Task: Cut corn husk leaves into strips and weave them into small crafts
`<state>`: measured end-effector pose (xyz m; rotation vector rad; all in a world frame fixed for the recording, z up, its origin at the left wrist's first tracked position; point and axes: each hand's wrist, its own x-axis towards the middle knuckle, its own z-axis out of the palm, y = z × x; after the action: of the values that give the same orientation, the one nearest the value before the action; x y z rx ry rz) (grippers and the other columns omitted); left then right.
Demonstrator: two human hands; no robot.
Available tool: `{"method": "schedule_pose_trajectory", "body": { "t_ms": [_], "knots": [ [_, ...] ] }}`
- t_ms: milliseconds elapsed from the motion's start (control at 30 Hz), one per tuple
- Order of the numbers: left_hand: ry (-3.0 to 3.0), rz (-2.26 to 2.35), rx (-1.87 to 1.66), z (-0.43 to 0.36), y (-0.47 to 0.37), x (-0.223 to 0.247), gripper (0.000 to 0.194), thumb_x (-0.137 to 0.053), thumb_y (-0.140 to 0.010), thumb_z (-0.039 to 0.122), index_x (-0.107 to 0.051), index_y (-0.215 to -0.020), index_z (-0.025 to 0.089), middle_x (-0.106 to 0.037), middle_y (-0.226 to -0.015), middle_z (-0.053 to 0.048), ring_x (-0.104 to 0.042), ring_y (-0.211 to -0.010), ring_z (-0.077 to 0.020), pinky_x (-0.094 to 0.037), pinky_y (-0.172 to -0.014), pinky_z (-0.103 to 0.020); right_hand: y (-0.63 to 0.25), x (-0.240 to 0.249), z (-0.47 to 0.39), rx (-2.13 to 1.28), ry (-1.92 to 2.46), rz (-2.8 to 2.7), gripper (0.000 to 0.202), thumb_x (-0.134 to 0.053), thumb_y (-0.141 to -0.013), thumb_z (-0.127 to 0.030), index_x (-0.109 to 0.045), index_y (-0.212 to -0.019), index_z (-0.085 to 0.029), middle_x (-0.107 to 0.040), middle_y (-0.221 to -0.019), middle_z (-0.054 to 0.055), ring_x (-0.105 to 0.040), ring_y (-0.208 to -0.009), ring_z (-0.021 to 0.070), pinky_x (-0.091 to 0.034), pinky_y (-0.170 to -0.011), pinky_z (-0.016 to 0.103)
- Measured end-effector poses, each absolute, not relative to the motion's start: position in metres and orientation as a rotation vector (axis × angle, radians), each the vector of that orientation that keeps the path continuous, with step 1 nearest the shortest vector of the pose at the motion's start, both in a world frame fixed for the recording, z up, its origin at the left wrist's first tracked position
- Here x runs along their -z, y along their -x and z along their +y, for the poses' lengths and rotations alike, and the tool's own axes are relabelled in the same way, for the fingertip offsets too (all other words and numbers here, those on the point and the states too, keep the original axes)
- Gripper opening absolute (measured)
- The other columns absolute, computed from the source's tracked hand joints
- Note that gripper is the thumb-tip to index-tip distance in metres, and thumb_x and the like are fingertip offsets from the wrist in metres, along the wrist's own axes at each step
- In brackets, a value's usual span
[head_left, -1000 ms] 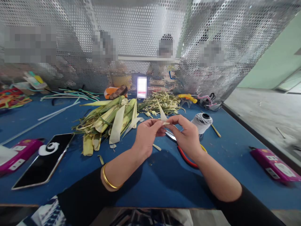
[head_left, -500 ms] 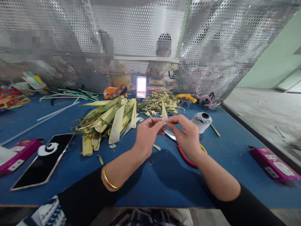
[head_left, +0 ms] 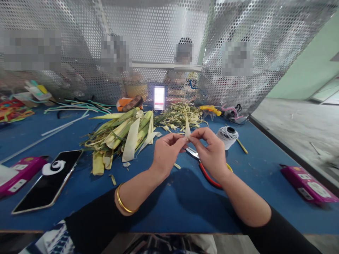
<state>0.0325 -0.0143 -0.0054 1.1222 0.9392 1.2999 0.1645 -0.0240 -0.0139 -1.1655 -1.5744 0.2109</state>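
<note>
Between my two hands a pale, pointed piece of corn husk [head_left: 187,127] stands upright, pinched at its lower end. My left hand [head_left: 167,151] grips its base between thumb and fingers. From the other side my right hand [head_left: 209,150] pinches the same base, fingertips nearly touching the left ones. Scissors [head_left: 209,176] with red and yellow handles lie on the table, partly hidden by my right hand. Beyond that hand stands a spool of white thread [head_left: 227,137]. Left of my hands rests a heap of corn husks [head_left: 119,135].
Husk scraps [head_left: 182,116] are piled at the back by a lit phone [head_left: 159,97]. A dark phone [head_left: 50,180] and a purple pack [head_left: 25,174] lie left; another purple pack [head_left: 308,183] lies right. A perforated metal screen [head_left: 164,21] bounds the table's back, with people behind it.
The husk piece and both fingertips have shifted slightly to the right. Both hands keep their pinch. The things on the table stay put.
</note>
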Motion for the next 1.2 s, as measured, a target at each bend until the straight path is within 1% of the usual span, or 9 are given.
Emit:
{"method": "schedule_pose_trajectory", "body": {
  "t_ms": [167, 367, 533, 667, 800, 967, 1200],
  "knots": [
    [-1.087, 0.932, -1.250, -0.0126, -0.0323, 0.0053, 0.013, -0.069, -0.068, 0.028, -0.065, -0.066, 0.016, -0.067, -0.065, -0.002, -0.060, -0.059, -0.0117, -0.050, -0.058, -0.024, -0.1655, 0.0151, -0.0222, -0.219, 1.150, -1.579, 0.006, -0.058, -0.084, -0.021, -0.057, -0.078, -0.022, -0.064, -0.073, -0.001, -0.058, -0.072, 0.0162, -0.045, -0.070, 0.031],
    [-0.942, 0.892, -1.247, -0.0103, -0.0304, 0.0044, 0.013, -0.069, -0.065, 0.027, -0.063, -0.063, 0.016, -0.062, -0.060, 0.000, -0.058, -0.057, -0.0106, -0.048, -0.055, -0.022, -0.1667, 0.0145, -0.0218, -0.174, 1.085, -1.684, 0.004, -0.060, -0.086, -0.022, -0.063, -0.084, -0.024, -0.069, -0.082, 0.000, -0.062, -0.079, 0.0169, -0.047, -0.076, 0.033],
    [-0.878, 0.883, -1.165, -0.0090, -0.0266, 0.0023, 0.013, -0.071, -0.062, 0.025, -0.065, -0.068, 0.015, -0.065, -0.067, -0.003, -0.060, -0.062, -0.0123, -0.047, -0.054, -0.022, -0.1667, 0.0142, -0.0208, -0.067, 1.080, -1.725, 0.010, -0.058, -0.086, -0.021, -0.065, -0.081, -0.025, -0.069, -0.080, 0.001, -0.062, -0.079, 0.0184, -0.048, -0.076, 0.034],
    [-0.851, 0.877, -1.157, -0.0076, -0.0250, 0.0003, 0.014, -0.071, -0.060, 0.021, -0.064, -0.071, 0.016, -0.063, -0.067, -0.001, -0.060, -0.062, -0.0127, -0.046, -0.052, -0.022, -0.1670, 0.0136, -0.0205, -0.098, 1.073, -1.738, 0.011, -0.057, -0.087, -0.021, -0.065, -0.080, -0.024, -0.069, -0.080, 0.001, -0.062, -0.078, 0.0179, -0.048, -0.074, 0.033],
    [-0.888, 0.892, -1.166, -0.0078, -0.0259, 0.0001, 0.015, -0.073, -0.060, 0.024, -0.064, -0.069, 0.016, -0.062, -0.065, -0.001, -0.060, -0.061, -0.0126, -0.045, -0.051, -0.022, -0.1670, 0.0129, -0.0207, -0.121, 1.057, -1.747, 0.012, -0.057, -0.087, -0.019, -0.064, -0.080, -0.024, -0.068, -0.080, 0.001, -0.061, -0.079, 0.0173, -0.047, -0.075, 0.033],
    [-0.970, 0.940, -1.265, -0.0106, -0.0303, 0.0037, 0.015, -0.073, -0.063, 0.028, -0.063, -0.065, 0.016, -0.061, -0.063, 0.000, -0.059, -0.062, -0.0118, -0.046, -0.056, -0.023, -0.1655, 0.0133, -0.0221, -0.141, 1.070, -1.706, 0.012, -0.057, -0.086, -0.019, -0.064, -0.078, -0.024, -0.068, -0.079, 0.001, -0.062, -0.079, 0.0176, -0.048, -0.075, 0.033],
    [-1.041, 0.960, -1.321, -0.0118, -0.0327, 0.0072, 0.014, -0.070, -0.065, 0.029, -0.063, -0.063, 0.017, -0.062, -0.062, 0.000, -0.060, -0.062, -0.0126, -0.047, -0.057, -0.024, -0.1642, 0.0133, -0.0252, -0.197, 1.121, -1.650, 0.007, -0.059, -0.084, -0.022, -0.064, -0.079, -0.023, -0.068, -0.075, 0.000, -0.061, -0.072, 0.0159, -0.049, -0.069, 0.030]
  ]
}}
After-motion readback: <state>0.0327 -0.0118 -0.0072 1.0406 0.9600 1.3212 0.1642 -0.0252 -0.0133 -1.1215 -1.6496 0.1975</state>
